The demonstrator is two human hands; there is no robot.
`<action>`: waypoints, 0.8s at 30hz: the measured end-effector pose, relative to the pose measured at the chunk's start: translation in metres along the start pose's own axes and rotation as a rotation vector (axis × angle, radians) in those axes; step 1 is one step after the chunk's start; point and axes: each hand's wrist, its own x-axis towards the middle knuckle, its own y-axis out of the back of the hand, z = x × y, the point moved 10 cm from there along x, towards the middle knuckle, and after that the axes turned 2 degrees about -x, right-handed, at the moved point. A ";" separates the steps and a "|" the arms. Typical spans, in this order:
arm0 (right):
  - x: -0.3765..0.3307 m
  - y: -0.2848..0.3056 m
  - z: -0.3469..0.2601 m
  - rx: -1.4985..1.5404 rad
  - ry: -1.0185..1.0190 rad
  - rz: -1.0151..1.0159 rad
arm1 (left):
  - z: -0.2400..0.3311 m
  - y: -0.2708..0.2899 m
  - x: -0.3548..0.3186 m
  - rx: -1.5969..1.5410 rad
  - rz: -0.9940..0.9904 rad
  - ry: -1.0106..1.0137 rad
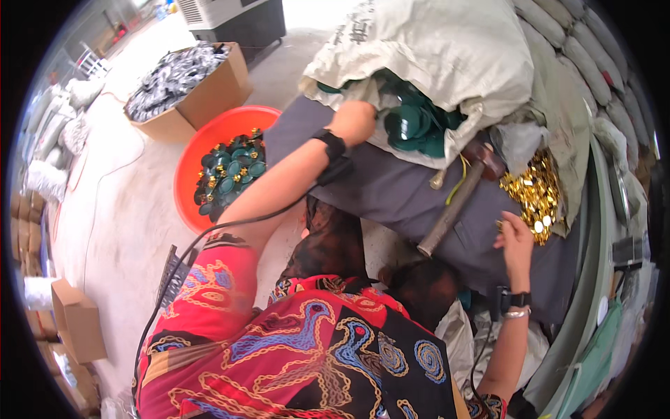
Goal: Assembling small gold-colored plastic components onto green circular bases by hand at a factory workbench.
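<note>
My left hand (354, 122) reaches to the mouth of a large white woven sack (433, 42), at its left edge. Its fingers point away from me and are hidden, so I cannot tell what they hold. Dark green round plastic pieces (415, 126) spill from the sack just right of that hand. My right hand (515, 241) is beside a heap of shiny gold pieces (534, 192), its fingertips closed on a small gold piece (500, 225). Between the hands, a hammer (457, 202) lies on the grey cloth-covered surface (377, 178), its head toward the heap.
A red-orange tub (185, 185) at left holds green pieces with gold parts on them. Behind it stands a cardboard box (216, 87) full of dark and silvery pieces. Stacked sacks (586, 63) line the right. A black cable (241, 222) runs along my left arm.
</note>
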 end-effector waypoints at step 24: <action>-0.057 -0.089 -0.072 0.246 0.056 -0.499 | 0.129 0.007 -0.138 -1.274 -0.507 0.279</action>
